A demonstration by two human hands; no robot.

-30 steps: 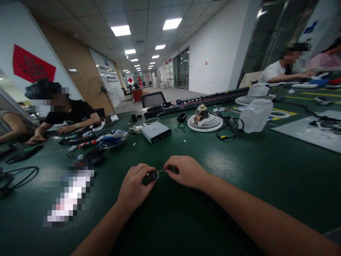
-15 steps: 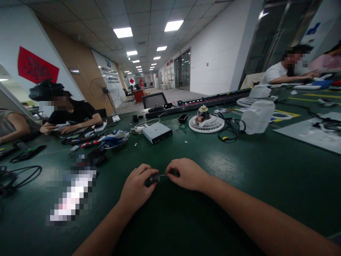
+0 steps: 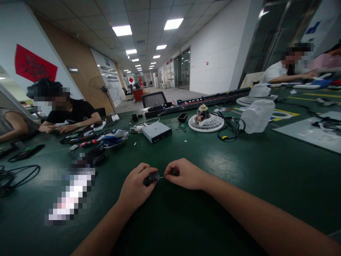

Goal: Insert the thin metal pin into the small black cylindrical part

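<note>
My left hand [image 3: 135, 186] is closed around a small dark cylindrical part [image 3: 150, 178] just above the green table [image 3: 226, 185]. A thin metal shaft sticks out of its right end. My right hand [image 3: 183, 174] is pinched on the other end of that shaft, on a small dark piece that its fingers mostly hide. The two hands are almost touching, low in the middle of the view.
Beyond my hands lie a grey metal box [image 3: 156, 132], a white fan grille with a motor [image 3: 205, 122], a white fan housing [image 3: 257, 115], black cables [image 3: 229, 129] and tools [image 3: 85, 142]. A blurred object [image 3: 70, 193] lies at my left. People sit at the far left [image 3: 66, 113] and far right [image 3: 287, 69].
My right hand has slid a little left toward my left hand, so less of the thin shaft shows between them. The view shifted slightly.
</note>
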